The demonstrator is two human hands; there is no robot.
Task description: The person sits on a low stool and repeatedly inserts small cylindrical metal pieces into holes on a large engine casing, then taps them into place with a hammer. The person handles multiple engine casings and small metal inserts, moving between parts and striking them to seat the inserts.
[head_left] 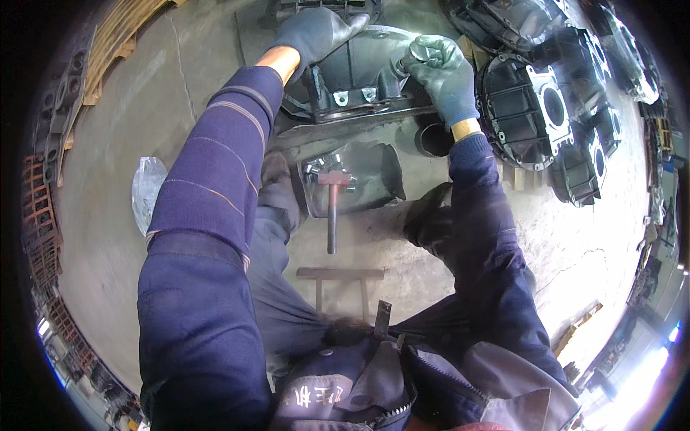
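A large black cast-metal housing [359,68] with a curved rim stands in front of me. My left hand [316,36], in a grey-blue glove, grips its far rim at the left. My right hand [442,72], gloved alike, is at the housing's right side. Its fingers are curled and pinched together beside a stubby protruding part [392,77]; whatever lies between them is hidden. Nearer to me, a hammer [333,194] with a reddish head rests against a dark container [374,172]. Several shiny metal fittings [323,164] are in the container's left part.
Several similar black housings [525,111] stand close together at the right. A dark round tube or cup [433,139] is below my right wrist. A clear plastic bag [148,190] lies on the left floor. A narrow metal frame [340,274] is between my legs; wooden pallets [115,50] edge the far left.
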